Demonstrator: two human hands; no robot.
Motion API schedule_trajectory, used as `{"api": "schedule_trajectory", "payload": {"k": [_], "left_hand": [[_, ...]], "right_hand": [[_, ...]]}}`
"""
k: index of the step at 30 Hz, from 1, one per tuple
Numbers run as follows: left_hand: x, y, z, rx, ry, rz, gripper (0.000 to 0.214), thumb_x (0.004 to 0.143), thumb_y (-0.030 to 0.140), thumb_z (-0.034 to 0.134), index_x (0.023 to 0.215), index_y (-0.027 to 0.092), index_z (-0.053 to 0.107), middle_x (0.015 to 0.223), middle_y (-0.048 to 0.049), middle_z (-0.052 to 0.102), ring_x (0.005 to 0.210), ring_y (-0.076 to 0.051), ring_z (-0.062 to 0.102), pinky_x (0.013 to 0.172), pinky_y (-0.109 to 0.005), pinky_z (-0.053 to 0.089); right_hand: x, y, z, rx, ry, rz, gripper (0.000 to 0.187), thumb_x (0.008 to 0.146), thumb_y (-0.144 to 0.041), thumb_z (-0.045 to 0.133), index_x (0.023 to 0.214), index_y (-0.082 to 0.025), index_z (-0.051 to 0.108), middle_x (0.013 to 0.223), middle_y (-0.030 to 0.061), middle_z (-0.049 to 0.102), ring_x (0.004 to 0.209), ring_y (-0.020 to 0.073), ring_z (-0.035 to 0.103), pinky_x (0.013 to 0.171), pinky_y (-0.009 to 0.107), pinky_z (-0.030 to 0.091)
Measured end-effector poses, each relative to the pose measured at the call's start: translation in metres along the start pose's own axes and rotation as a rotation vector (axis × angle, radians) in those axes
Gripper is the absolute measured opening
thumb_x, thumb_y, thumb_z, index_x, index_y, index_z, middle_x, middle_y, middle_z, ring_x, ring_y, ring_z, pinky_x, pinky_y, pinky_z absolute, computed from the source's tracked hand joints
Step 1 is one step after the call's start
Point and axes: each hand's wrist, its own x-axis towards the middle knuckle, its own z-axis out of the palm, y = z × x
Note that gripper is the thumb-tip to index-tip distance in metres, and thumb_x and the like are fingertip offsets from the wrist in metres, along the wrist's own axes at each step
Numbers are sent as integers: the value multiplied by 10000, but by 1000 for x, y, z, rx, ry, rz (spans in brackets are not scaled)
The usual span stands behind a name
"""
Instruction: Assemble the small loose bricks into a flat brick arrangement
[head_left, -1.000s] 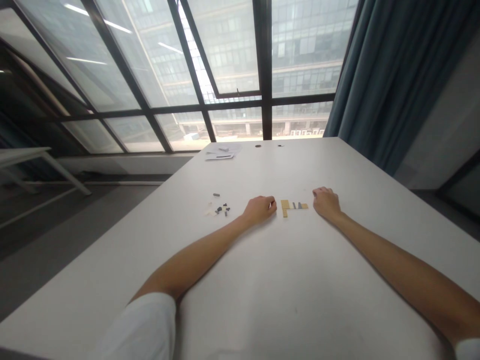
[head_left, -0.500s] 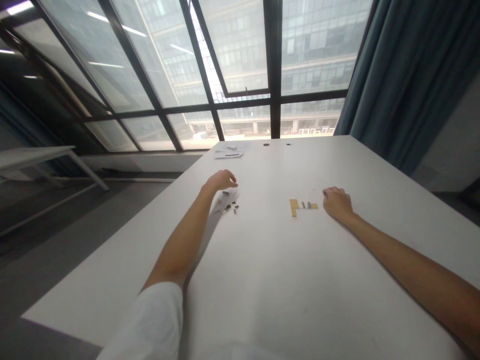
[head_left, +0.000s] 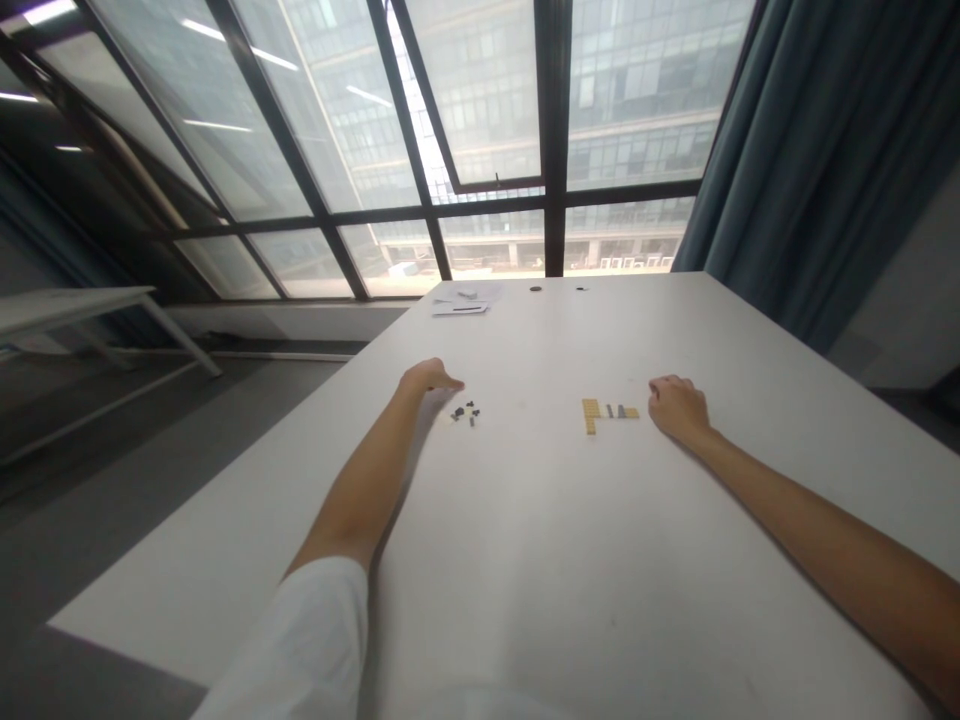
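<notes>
A small flat build of tan bricks with grey and blue pieces (head_left: 607, 413) lies on the white table (head_left: 570, 540). My right hand (head_left: 679, 405) rests just right of it, fingers curled into a loose fist, with nothing visible in it. My left hand (head_left: 429, 378) is stretched out to the left, fingertips pressed together on the table just above a small heap of loose dark and pale bricks (head_left: 465, 411). The hand covers whatever lies under its fingertips.
Sheets of paper (head_left: 461, 303) and two small dark round things (head_left: 535, 289) lie at the table's far edge by the window. A teal curtain (head_left: 810, 160) hangs at the right. Another white table (head_left: 75, 300) stands at the left across the floor.
My left hand left the tan build, swung left to the loose bricks, and has come down with its fingertips on the table where a lone grey brick lay. My right hand stayed put.
</notes>
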Motion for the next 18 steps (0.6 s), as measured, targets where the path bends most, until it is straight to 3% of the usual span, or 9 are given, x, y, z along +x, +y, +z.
{"api": "schedule_trajectory", "payload": {"k": [3,7,18], "left_hand": [[-2,1,1,10,-68,-30,487,642,622,798,649,159,647,524,-52,594,605,-207,624,638,-289,487],[-2,3,3,-12,-55,-9,406,675,500,801,569,173,586,474,-28,536,541,-184,576,597,-293,462],[5,2,4,-30,-6,-8,276,624,364,804,724,134,688,644,-83,663,737,-247,679,668,-287,507]], "right_hand": [[0,0,-1,0,-6,2,399,931,-215,411,1204,-167,698,1294,148,650,1148,300,543,899,409,420],[0,-1,-1,7,-3,10,400,931,-213,417,1212,-170,699,1288,154,649,1145,298,544,904,408,419],[-1,-3,-4,7,-9,14,392,933,-198,425,1219,-158,691,1275,159,655,1146,294,552,916,402,418]]}}
